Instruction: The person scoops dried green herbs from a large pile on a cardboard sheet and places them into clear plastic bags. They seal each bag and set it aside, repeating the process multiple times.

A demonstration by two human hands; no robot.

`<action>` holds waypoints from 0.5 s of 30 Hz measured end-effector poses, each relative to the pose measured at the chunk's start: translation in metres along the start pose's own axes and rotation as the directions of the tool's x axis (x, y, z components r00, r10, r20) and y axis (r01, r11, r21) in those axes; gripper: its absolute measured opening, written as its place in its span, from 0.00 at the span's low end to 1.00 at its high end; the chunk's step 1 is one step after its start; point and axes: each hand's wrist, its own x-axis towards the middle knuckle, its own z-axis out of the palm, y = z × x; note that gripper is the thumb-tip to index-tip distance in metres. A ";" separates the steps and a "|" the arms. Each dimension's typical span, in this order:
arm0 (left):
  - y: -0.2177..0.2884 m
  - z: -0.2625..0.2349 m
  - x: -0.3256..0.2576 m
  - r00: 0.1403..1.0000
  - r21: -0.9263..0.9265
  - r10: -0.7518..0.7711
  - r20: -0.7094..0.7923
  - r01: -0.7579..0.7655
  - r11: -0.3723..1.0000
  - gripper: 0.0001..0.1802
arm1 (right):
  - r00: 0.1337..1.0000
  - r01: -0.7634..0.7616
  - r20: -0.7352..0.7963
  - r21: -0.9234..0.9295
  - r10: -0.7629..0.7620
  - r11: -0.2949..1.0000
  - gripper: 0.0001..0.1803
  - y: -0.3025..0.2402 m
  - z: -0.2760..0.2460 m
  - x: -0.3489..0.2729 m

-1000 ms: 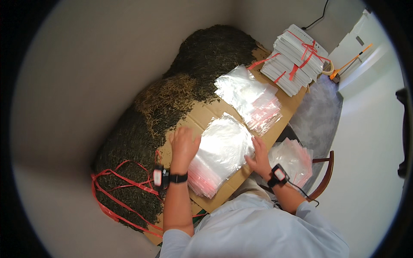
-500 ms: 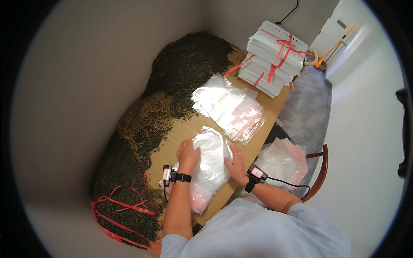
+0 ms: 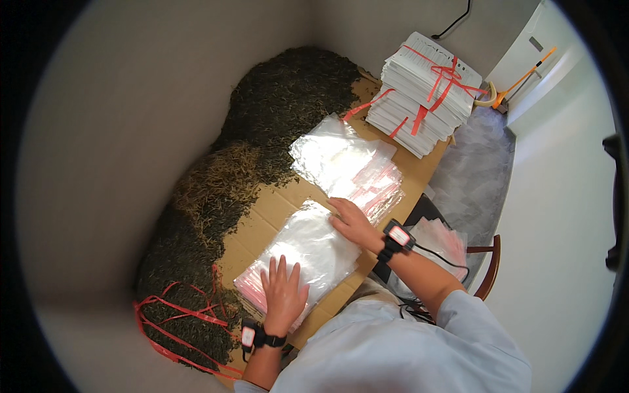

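Our left hand (image 3: 284, 295) moved nearer, splayed on the bags (image 3: 318, 245), right hand (image 3: 354, 223) open along far edge, both empty; press evenly.

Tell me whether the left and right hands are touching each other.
Apart. The head view shows the left hand over the pink-edged end of the nearer clear plastic bags and the right hand by their upper-right edge, with shiny plastic visible between.

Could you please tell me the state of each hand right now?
Left hand: open, spread on the bags.
Right hand: open, at their edge.
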 end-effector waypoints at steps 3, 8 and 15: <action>-0.004 0.005 -0.029 0.994 0.055 -0.109 0.016 0.108 0.993 0.29 | 0.964 -0.169 0.186 -0.127 0.191 0.977 0.27 -0.002 0.030 0.003; -0.014 0.005 -0.040 0.970 0.084 -0.211 0.117 0.202 0.976 0.29 | 0.997 0.014 0.071 -0.186 0.000 0.982 0.29 -0.012 0.048 -0.013; 0.041 -0.037 0.024 0.993 -0.828 -0.115 0.039 0.096 0.553 0.27 | 0.952 -0.127 -0.306 -0.335 0.020 0.934 0.28 0.075 -0.076 0.058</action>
